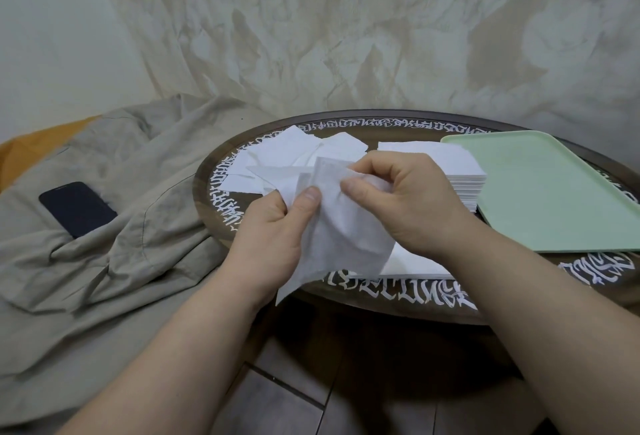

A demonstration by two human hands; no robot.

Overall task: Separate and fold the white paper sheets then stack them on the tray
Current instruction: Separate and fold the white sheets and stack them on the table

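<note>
A thin white paper sheet (pixel 341 233) hangs between both hands above the near edge of the round table. My left hand (pixel 277 226) pinches its left part with thumb on top. My right hand (pixel 405 199) pinches its upper edge, pulling a layer apart. A neat stack of white sheets (pixel 446 164) stands behind my right hand, beside the pale green tray (pixel 547 192) at the right. Loose separated sheets (pixel 294 154) lie scattered at the table's back left. Another white sheet (pixel 412 263) lies flat under my right wrist.
The dark round table (pixel 381 292) has white lettering around its rim. A black phone (pixel 78 209) lies on crumpled beige cloth (pixel 121 261) to the left. A patterned curtain hangs behind. Tiled floor shows below the table.
</note>
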